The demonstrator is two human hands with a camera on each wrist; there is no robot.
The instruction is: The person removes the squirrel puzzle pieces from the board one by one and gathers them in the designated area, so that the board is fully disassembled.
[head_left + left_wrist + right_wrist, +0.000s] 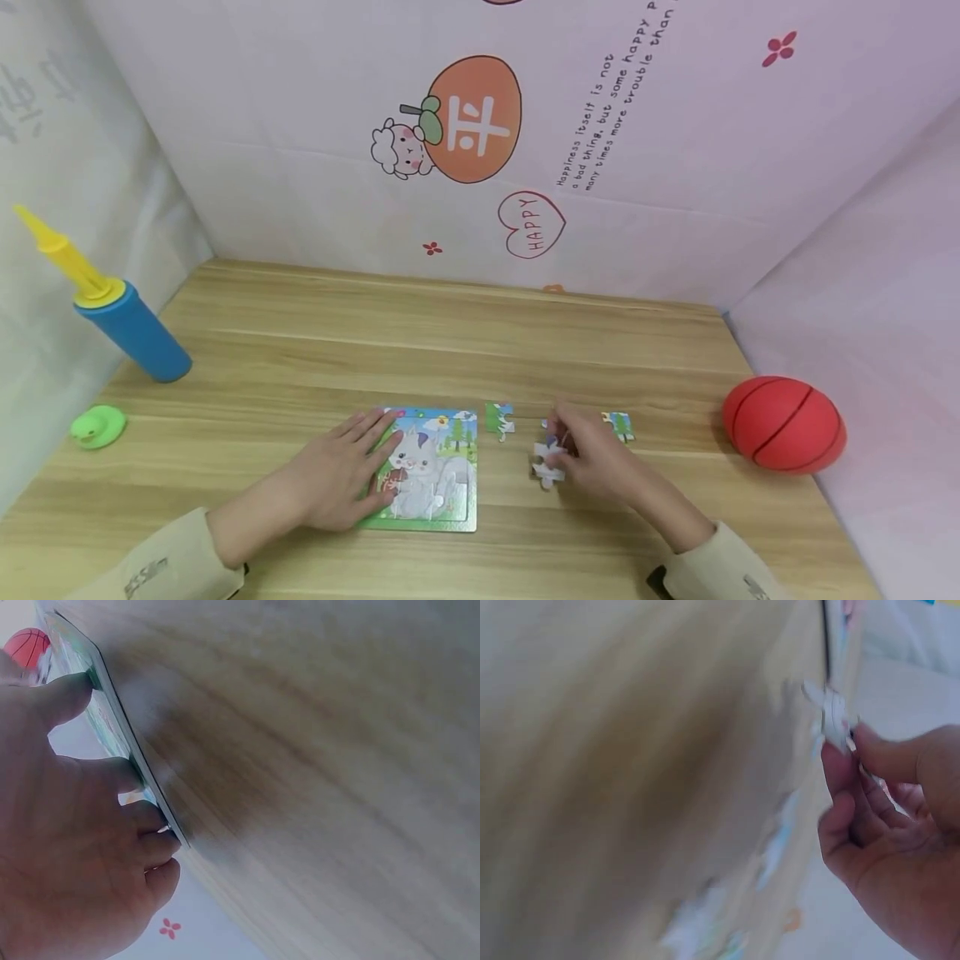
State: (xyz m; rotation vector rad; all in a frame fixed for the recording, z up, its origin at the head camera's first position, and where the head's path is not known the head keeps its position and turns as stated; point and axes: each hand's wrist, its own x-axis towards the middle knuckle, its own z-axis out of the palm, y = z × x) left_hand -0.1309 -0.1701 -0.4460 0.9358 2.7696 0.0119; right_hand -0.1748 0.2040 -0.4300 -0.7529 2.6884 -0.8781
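Note:
A square jigsaw puzzle [427, 467] with a grey-white cartoon animal lies flat on the table. My left hand [341, 475] rests on its left side with the fingers spread; the left wrist view shows fingertips along the board's edge. To the right of the board, my right hand [596, 454] pinches a mostly white puzzle piece [547, 468] between thumb and fingers. That piece [834, 718] appears raised off the table in the right wrist view. A green-and-white puzzle piece [498, 419] lies beside the board, and a blue-green one [621, 425] is partly behind the right hand.
On the far left stands a blue hand pump [142, 337] with a yellow top. In front of it sits a small green toy [97, 427]. A red ball [783, 425] with black lines is at the table's right edge. Printed white cloth [337, 208] walls the table.

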